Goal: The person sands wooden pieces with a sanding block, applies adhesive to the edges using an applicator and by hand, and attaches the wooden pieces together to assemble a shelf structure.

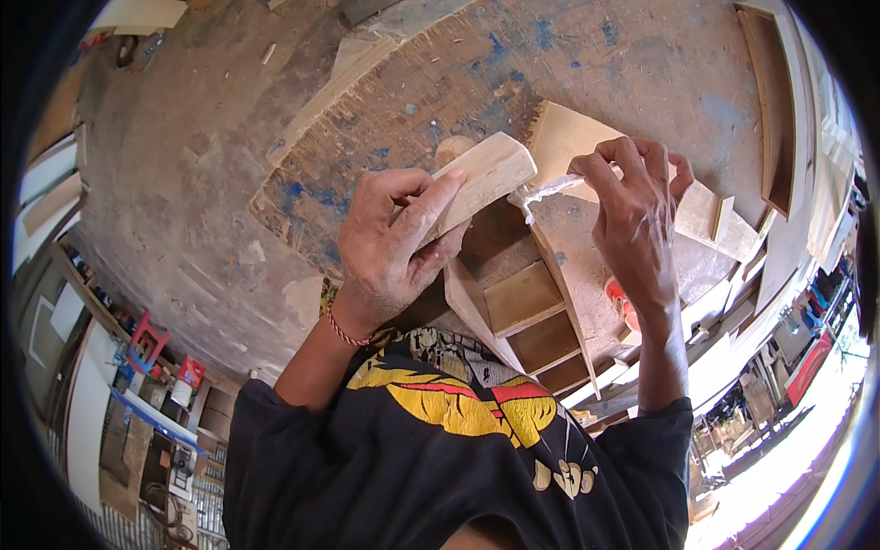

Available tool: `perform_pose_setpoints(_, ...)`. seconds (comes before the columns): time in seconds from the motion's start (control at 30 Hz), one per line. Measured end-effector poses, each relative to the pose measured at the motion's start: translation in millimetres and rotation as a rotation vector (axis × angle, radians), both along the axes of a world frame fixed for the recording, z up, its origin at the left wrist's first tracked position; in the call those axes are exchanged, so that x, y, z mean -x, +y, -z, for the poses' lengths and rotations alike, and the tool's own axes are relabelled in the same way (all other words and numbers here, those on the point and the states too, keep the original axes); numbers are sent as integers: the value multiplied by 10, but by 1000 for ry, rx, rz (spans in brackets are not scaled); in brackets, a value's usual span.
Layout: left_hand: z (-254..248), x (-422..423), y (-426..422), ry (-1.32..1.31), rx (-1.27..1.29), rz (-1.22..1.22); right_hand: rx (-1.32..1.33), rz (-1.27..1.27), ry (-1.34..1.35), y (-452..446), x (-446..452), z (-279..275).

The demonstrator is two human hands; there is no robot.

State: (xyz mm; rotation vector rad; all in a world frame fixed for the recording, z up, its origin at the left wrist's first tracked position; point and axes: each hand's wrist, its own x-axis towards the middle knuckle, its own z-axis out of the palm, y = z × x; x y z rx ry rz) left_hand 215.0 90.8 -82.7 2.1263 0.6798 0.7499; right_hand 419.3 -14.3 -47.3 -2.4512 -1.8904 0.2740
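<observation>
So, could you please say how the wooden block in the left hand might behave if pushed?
The wooden block is probably stiff: it projects from the left hand without sagging. Its flat sides suggest it would slide rather than roll.

Bearing blue paint stains across a scuffed brown wooden tabletop (642,64), and carrying a pale plywood panel (561,137) with a ragged left end, plus a red-and-white container (623,298) nearer the person. Holding a long, shallow wooden tray (777,119) toward the right side. Spreading beyond the left edge as dusty grey-brown floor (192,165), bearing a small pale wood sliver (268,54).
</observation>
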Motion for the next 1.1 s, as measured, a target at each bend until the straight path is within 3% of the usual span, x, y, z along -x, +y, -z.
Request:
perform_pose_setpoints(0.17,-16,15,3,26,8,11,30,24,224,-16,-115,-34)
perform_pose_setpoints(0.53,4,6,20,12,14,-6,-9,32,453,-81,-379,-422)
perform_pose_setpoints(0.73,88,66,11,-75,85,-53,-29,109,328,-19,-193,-197)
perform_pose_setpoints(0.83,100,95,36,-75,53,-7,9,59,109,-3,-91,-116)
perform_pose_setpoints(1.1,80,101,42,-52,11,-13,-35,11,34,-59,-29,25)
